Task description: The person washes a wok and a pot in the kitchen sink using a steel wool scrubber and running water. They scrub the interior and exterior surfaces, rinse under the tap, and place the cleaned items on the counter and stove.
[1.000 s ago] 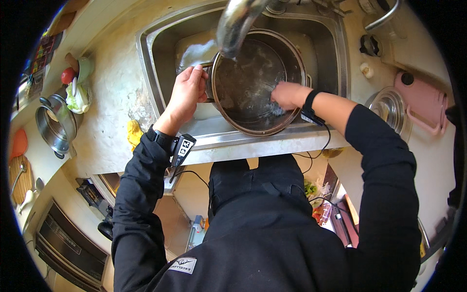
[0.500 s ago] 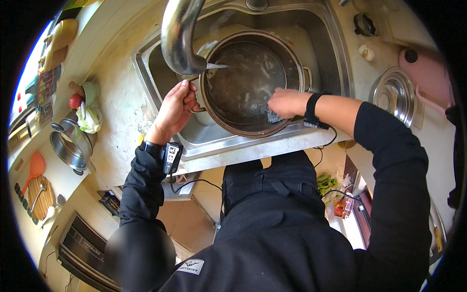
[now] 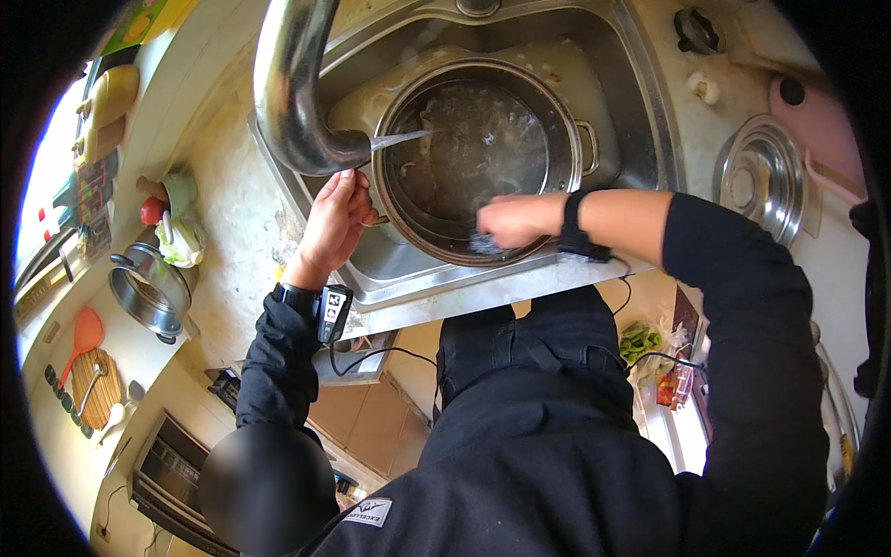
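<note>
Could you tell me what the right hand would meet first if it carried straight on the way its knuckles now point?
The right hand, gripping a dark scrubber at the pot's near rim, points toward the person's left. Going on, it would likely meet the pot wall beside the left hand; depth is unclear.

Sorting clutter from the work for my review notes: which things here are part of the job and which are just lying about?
In use:
- large steel pot in the sink
- left hand gripping its rim
- right hand with a scrubber inside the pot
- faucet running water

Lying about:
- steel lid
- small steel pan
- orange spatula
- pink board
</note>
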The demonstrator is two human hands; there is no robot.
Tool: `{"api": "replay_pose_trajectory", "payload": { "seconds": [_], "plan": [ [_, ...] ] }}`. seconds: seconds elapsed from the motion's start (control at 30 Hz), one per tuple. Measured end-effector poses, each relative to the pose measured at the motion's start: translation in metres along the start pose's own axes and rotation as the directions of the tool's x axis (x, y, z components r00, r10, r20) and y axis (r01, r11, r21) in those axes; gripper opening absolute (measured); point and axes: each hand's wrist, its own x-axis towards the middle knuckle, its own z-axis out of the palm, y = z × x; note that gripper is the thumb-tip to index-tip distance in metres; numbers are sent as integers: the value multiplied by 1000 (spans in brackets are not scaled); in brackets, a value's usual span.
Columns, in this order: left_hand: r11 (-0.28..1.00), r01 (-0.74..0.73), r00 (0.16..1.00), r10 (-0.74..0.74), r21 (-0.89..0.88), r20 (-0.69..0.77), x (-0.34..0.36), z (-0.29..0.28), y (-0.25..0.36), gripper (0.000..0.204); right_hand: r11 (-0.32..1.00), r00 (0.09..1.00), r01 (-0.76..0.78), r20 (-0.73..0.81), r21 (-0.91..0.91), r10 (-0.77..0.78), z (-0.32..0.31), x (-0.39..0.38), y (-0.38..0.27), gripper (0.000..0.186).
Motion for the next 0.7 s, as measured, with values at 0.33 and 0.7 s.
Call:
{"api": "replay_pose_trajectory", "payload": {
  "seconds": [0.33,0.7],
  "plan": [
    [1000,12,998,-12,-9,-57,-4,6,1,26,799,790,312,-608,513,81,-9,35,-44,26],
    [999,-36,998,36,3,-49,-1,5,-5,30,830,785,196,-591,523,187,-21,44,-50,24]
  ]
}}
